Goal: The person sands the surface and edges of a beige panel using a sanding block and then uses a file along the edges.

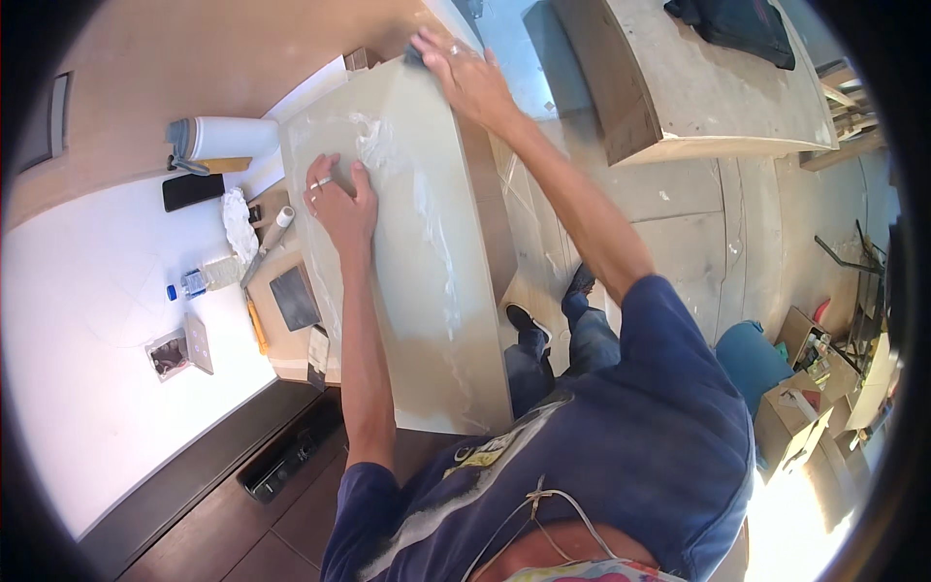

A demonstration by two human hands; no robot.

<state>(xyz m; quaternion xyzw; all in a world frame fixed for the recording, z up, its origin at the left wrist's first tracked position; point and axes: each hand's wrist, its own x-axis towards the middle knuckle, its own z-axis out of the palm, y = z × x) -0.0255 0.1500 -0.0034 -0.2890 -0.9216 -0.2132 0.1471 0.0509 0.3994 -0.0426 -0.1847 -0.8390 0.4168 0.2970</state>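
Observation:
A long pale board (412,262) lies in front of me, streaked with white powder (373,145) along its length. My left hand (339,199) rests on its left part, fingers bent and spread, a ring on one finger, holding nothing. At the board's far right corner, my right hand (465,82) presses a small dark grey pad (415,56), which looks like a sanding pad, against the edge. The fingers cover most of that pad, and the hand is slightly blurred.
Left of the board are a white roll (233,138), a black phone (193,192), crumpled white paper (238,225), a plastic bottle (211,278), an orange cutter (256,323) and a dark flat plate (294,299). A wooden cabinet (718,87) stands far right. Boxes (795,417) lie at right.

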